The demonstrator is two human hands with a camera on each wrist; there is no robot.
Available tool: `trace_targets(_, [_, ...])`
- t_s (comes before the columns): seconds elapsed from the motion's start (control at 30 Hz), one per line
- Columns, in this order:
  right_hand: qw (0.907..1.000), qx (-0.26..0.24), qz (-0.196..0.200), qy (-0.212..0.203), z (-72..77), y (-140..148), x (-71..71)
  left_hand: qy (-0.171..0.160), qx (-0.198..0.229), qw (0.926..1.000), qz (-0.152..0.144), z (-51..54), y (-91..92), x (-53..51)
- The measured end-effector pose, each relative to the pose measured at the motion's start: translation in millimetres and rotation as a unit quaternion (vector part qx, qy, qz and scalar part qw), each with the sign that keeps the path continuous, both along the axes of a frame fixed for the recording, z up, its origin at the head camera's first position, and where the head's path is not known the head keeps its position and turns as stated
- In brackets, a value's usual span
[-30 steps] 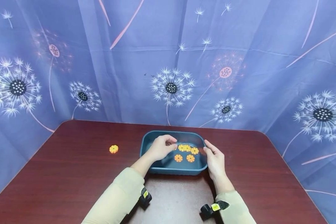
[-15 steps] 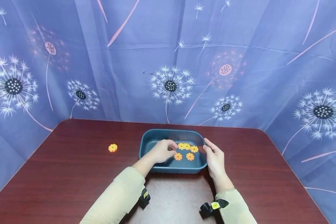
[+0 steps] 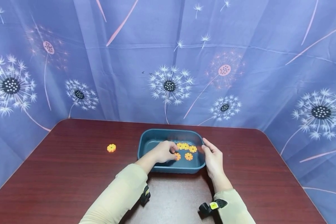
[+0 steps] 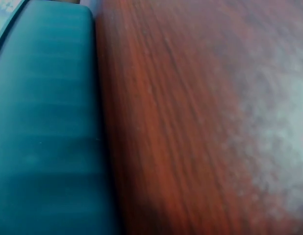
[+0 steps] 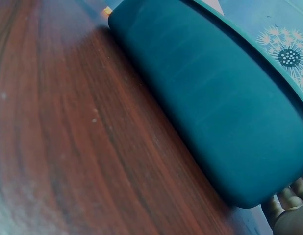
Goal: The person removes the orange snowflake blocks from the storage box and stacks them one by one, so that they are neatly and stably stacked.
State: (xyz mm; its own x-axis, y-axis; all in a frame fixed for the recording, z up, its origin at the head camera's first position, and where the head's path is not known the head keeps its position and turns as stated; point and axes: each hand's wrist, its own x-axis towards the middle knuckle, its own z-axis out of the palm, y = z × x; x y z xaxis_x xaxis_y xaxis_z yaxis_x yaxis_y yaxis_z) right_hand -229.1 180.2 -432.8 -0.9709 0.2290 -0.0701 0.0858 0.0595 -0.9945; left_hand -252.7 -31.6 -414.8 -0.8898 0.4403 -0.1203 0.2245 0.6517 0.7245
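A dark teal rectangular tray (image 3: pixel 172 170) sits on the table with several yellow-orange notched discs, flower-like in outline, inside it. My left hand (image 3: pixel 163 151) reaches over the near-left part of the tray. Its bent thumb and fingers are at an orange disc (image 3: pixel 178 156) and cover its left edge; whether they pinch it is hidden. Another disc (image 3: pixel 189 156) lies just to the right, and a row of touching discs (image 3: pixel 186 146) is behind. My right hand (image 3: pixel 214 159) grips the tray's right end; its curled fingers (image 5: pixel 289 198) show at the tray corner in the right wrist view.
One loose yellow-orange disc (image 3: pixel 111 148) lies on the reddish-brown wooden table (image 3: pixel 81 174), left of the tray. A blue curtain (image 3: pixel 128 77) printed with dandelions hangs behind the table and at both sides. Each wrist wears a small black camera (image 3: pixel 205 207).
Inside the tray, my left hand has come from beside the back row of discs forward to the orange disc in front. My right hand stays at the tray's right end.
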Motion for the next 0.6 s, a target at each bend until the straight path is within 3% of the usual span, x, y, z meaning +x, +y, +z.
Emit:
trace_targets(0.37, [1.0,0.002,0.004,-0.005,2.6,-1.1,2.1,0.024,-0.06,0.9979,-0.008,-3.5,3.7,0.0])
trace_targets(0.6, [1.0,0.005,0.004,-0.007,2.8,-1.2,2.0,0.011,-0.073,0.9973,0.002,-0.6,4.9,0.5])
